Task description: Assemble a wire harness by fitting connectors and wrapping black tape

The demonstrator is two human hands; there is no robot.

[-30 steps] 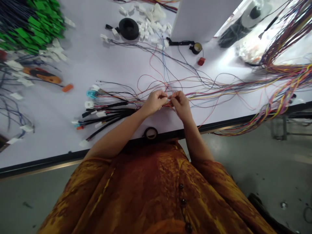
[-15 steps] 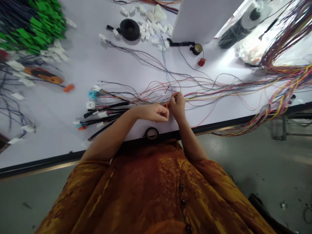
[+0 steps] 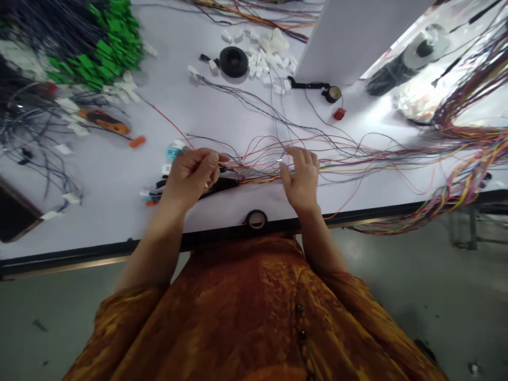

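My left hand is closed in a pinch on a thin red wire, whose free end points up and left over the table. Under and behind that hand lie a light-blue connector, a white connector and black-sleeved cables, partly covered. My right hand is open, fingers spread, just over the bundle of loose wires that runs across the table. Nothing shows between its fingers. A small bright wire terminal lies beside its thumb.
A black tape roll rests at the table's front edge. Farther back are a black ring-shaped roll, white connectors and a white upright panel. On the left are green-tagged cables and an orange-black tool.
My left hand has moved left, away from my right hand, with the red wire in its pinch. My right hand has opened from a pinch and shifted slightly right. The camera view has shifted.
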